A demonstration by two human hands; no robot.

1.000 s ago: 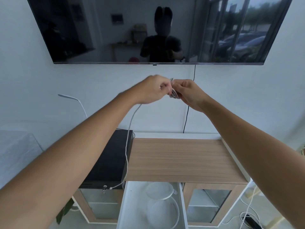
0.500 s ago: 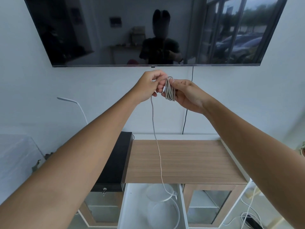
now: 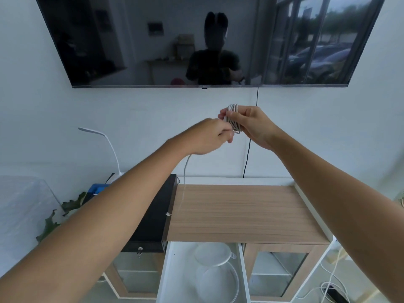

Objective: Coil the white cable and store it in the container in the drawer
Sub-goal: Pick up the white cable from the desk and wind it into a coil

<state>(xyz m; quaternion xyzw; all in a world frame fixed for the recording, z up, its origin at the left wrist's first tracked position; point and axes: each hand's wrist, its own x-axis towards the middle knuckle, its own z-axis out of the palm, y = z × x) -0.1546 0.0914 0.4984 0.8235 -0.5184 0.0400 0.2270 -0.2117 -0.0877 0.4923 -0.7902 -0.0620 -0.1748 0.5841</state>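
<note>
Right hand fingers pinch the thin white cable bundle, anchoring loops above the wooden table. Left hand fingers clamp the trailing strand to feed it.

The cable is white with a greyish cast in this light. The cabinet top is pale brown with a straight wood grain, edged in white. Beside it the flat box is black. The drawer is white, and the container in it seems clear or milky white. The lamp is white, the leaves dark green.
</note>
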